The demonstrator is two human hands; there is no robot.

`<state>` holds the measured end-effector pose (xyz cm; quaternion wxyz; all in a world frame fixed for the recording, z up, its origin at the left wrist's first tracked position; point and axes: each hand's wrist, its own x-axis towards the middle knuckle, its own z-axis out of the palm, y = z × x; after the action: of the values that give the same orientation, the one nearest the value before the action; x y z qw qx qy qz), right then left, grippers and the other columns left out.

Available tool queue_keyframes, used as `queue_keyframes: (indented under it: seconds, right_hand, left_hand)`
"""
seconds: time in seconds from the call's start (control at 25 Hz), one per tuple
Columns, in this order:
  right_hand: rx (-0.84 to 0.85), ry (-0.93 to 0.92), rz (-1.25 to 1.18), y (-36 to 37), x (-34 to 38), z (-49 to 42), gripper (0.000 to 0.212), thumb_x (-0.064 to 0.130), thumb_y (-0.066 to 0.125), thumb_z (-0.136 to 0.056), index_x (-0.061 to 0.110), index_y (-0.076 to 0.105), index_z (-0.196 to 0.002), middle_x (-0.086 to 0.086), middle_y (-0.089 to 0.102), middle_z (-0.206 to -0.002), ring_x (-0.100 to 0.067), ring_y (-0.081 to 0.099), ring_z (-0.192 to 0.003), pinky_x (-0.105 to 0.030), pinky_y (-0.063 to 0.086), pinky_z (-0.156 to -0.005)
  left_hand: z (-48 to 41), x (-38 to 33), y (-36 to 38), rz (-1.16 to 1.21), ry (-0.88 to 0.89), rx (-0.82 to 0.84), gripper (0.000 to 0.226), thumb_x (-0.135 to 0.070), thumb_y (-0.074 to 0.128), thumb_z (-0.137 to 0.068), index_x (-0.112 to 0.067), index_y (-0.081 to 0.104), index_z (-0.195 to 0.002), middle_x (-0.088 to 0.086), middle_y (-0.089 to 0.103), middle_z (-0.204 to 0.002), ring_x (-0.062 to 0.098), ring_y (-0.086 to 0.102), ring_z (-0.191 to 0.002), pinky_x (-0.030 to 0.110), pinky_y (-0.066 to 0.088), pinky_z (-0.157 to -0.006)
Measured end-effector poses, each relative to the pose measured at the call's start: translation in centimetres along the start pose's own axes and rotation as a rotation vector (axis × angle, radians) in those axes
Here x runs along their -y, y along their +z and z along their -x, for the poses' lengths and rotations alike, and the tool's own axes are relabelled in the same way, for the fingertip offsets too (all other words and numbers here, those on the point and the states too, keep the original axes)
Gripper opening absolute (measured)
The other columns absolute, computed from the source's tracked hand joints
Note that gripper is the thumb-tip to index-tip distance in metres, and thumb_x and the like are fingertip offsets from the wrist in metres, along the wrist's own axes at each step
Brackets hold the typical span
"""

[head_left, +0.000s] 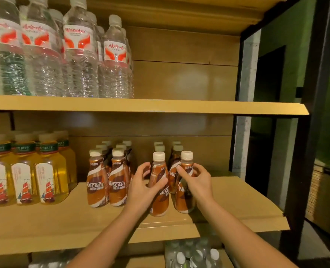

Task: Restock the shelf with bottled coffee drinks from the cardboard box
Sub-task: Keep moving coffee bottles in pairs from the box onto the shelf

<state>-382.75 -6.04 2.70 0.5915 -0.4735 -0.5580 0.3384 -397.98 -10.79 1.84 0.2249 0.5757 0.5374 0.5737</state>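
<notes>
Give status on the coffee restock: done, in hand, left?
Done: two coffee rows stand on the shelf, with back bottles behind the hands. In hand: left hand grips the left bottle, right hand pinches the right bottle, both upright at the row fronts. Left: bare shelf to the right; the box is out of view, so the remaining count is unknown.

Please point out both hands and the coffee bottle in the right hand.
left hand (144, 187): head view, back of the hand.
right hand (197, 180): head view, back of the hand.
coffee bottle (183, 193): head view, its brown label.
</notes>
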Motion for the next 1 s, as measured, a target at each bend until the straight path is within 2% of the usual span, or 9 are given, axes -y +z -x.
queue_keyframes:
  seconds: [0.04,0.12,0.24,0.36,0.44,0.6,0.76,1.0]
  right_hand:
    - [0.010,0.009,-0.020,-0.6,-0.6,0.2,0.061,0.042,0.074,-0.074,0.018,0.051,-0.126,0.003,0.060,-0.114,-0.016,0.058,-0.108,-0.034,0.049,-0.092]
    - [0.031,0.004,0.000,-1.9,-2.5,1.0,0.069,0.041,0.073,-0.075,0.014,0.045,-0.133,0.000,0.057,-0.123,-0.017,0.056,-0.114,-0.035,0.048,-0.097]
    - [0.134,-0.004,0.101,-2.7,-5.1,2.6,0.079,0.048,0.074,-0.070,0.012,0.045,-0.134,-0.003,0.061,-0.125,-0.014,0.059,-0.111,-0.036,0.050,-0.097]
    - [0.168,-0.073,0.296,-2.3,-5.8,3.5,0.073,0.043,0.073,-0.075,0.016,0.042,-0.135,0.001,0.059,-0.125,-0.016,0.057,-0.113,-0.038,0.049,-0.096]
    - [0.154,-0.089,0.350,-2.2,-5.9,3.5,0.068,0.043,0.072,-0.076,0.019,0.044,-0.133,0.001,0.060,-0.125,-0.017,0.057,-0.113,-0.040,0.049,-0.094]
    - [0.111,-0.113,0.451,-1.8,-5.8,3.5,0.052,0.043,0.068,-0.079,0.022,0.051,-0.124,0.002,0.064,-0.117,-0.018,0.060,-0.106,-0.034,0.050,-0.085]
    - [0.078,-0.151,0.498,-1.6,-5.8,3.7,0.049,0.048,0.067,-0.079,0.024,0.053,-0.119,0.004,0.067,-0.112,-0.017,0.062,-0.101,-0.033,0.052,-0.081]
    - [0.106,-0.190,0.605,-2.0,-6.0,3.4,0.049,0.056,0.061,-0.080,0.024,0.054,-0.117,0.004,0.068,-0.107,-0.017,0.065,-0.096,-0.031,0.051,-0.078]
  left_hand:
    - [1.4,0.7,0.2,-0.082,0.016,-0.104,0.072,-0.044,0.075,-0.071,-0.030,0.037,-0.131,-0.017,0.045,-0.119,0.004,0.045,-0.113,0.028,0.041,-0.094]
    - [3.7,1.8,0.8,-0.200,0.016,-0.211,0.070,-0.052,0.078,-0.063,-0.031,0.038,-0.118,-0.014,0.050,-0.112,0.006,0.050,-0.107,0.028,0.044,-0.091]
    - [4.8,2.3,2.0,-0.269,-0.043,-0.246,0.065,-0.056,0.079,-0.058,-0.026,0.039,-0.101,-0.008,0.057,-0.099,0.012,0.059,-0.094,0.030,0.049,-0.080]
    - [4.6,2.5,3.3,-0.370,-0.059,-0.301,0.067,-0.058,0.078,-0.059,-0.023,0.042,-0.103,-0.004,0.061,-0.099,0.017,0.062,-0.094,0.030,0.049,-0.078]
    - [4.5,3.0,4.1,-0.449,-0.078,-0.305,0.070,-0.059,0.076,-0.062,-0.020,0.045,-0.111,-0.001,0.066,-0.105,0.019,0.064,-0.098,0.030,0.050,-0.078]
    - [3.9,3.5,4.5,-0.673,-0.057,-0.258,0.071,-0.067,0.064,-0.068,-0.023,0.048,-0.122,-0.002,0.069,-0.107,0.019,0.064,-0.100,0.034,0.050,-0.086]
    - [3.1,4.2,4.4,-0.793,-0.033,-0.166,0.060,-0.066,0.051,-0.080,-0.022,0.049,-0.120,-0.002,0.067,-0.111,0.018,0.062,-0.104,0.038,0.045,-0.096]
    - [2.4,5.0,4.5,-0.901,-0.058,-0.111,0.064,-0.068,0.043,-0.082,-0.018,0.050,-0.122,0.001,0.060,-0.123,0.019,0.051,-0.121,0.040,0.035,-0.107]
